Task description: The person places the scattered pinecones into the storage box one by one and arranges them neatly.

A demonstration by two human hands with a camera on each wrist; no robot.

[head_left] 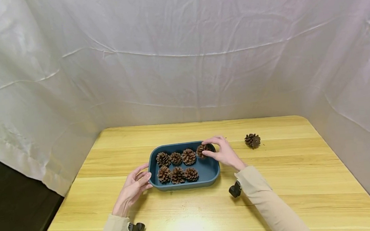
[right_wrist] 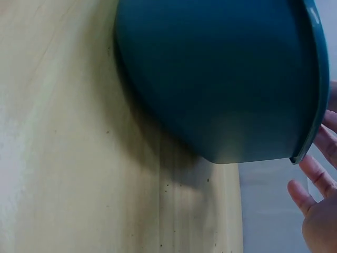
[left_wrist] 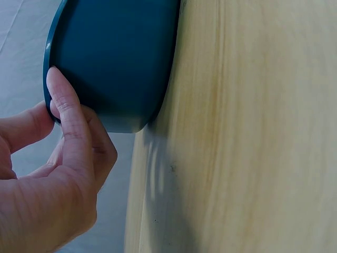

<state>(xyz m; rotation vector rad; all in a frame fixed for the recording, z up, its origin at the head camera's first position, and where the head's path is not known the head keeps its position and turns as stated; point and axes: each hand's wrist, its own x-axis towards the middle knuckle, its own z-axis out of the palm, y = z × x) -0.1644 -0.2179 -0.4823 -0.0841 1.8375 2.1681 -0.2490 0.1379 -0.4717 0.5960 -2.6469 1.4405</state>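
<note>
A dark blue oblong tray [head_left: 191,185] with rounded corners sits on the table, holding several brown pine cones [head_left: 177,175] in two rows. At the tray's left end my left hand [head_left: 133,188] pinches the rim between thumb and fingers; the left wrist view shows the fingertips over the tray wall [left_wrist: 116,58]. My right hand [head_left: 224,153] reaches over the back right corner and holds a pine cone [head_left: 202,151] between thumb and fingers, at the right end of the back row. From the right wrist, the tray wall [right_wrist: 221,79] hides that cone.
One more pine cone [head_left: 252,140] lies on the wooden table [head_left: 293,179], to the right of the tray. Pale cloth [head_left: 181,68] hangs behind and on both sides. A dark surface [head_left: 11,204] is at the lower left, beyond the table's edge.
</note>
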